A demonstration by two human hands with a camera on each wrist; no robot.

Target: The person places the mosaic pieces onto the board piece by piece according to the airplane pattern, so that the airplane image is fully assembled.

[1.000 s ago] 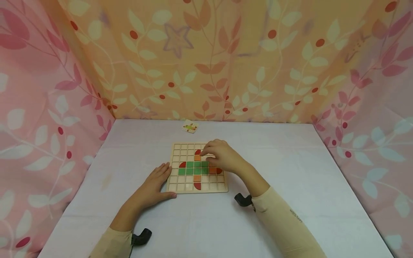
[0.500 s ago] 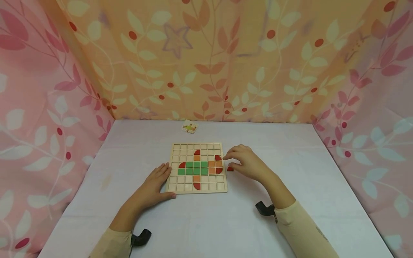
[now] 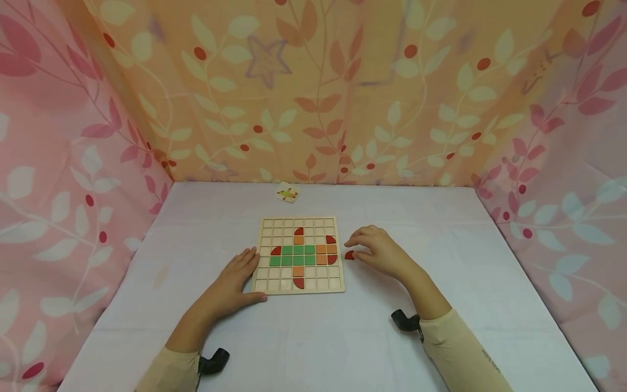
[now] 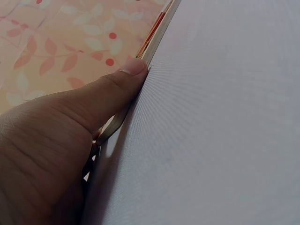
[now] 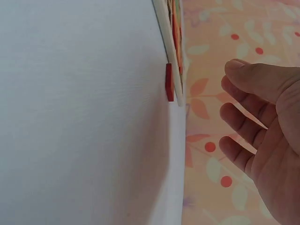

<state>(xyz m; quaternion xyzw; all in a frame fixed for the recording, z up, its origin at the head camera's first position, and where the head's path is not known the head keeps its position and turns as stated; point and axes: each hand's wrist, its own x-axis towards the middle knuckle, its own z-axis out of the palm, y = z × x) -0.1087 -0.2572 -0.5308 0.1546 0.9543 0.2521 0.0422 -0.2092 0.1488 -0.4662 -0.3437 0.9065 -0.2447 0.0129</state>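
Observation:
A square wooden grid board [image 3: 320,285] lies on the table, bearing green squares [image 3: 298,259], orange squares [image 3: 321,259] and several red quarter-round pieces [image 3: 299,283]. My left hand [image 3: 234,283] rests against its left edge, fingers straight and the thumb by the front left corner. One loose red quarter-round piece [image 3: 349,255] lies on the cloth just off the board's right edge. My right hand [image 3: 384,253] hovers beside that piece, fingers loosely bent; the right wrist view shows the fingertips [image 5: 228,110] apart from the loose piece [image 5: 169,83] with nothing between them.
Beyond the board, a small pattern card [image 3: 287,193] lies near the table's back edge. White cloth [image 3: 431,218] covers the table, and patterned curtains [image 3: 313,98] enclose the back and sides. A black device [image 3: 405,320] sits at each wrist.
My right hand has drawn off the board to the right, uncovering its right-hand pieces and the loose red one. It has shifted slightly in the last half second. The left hand stays put.

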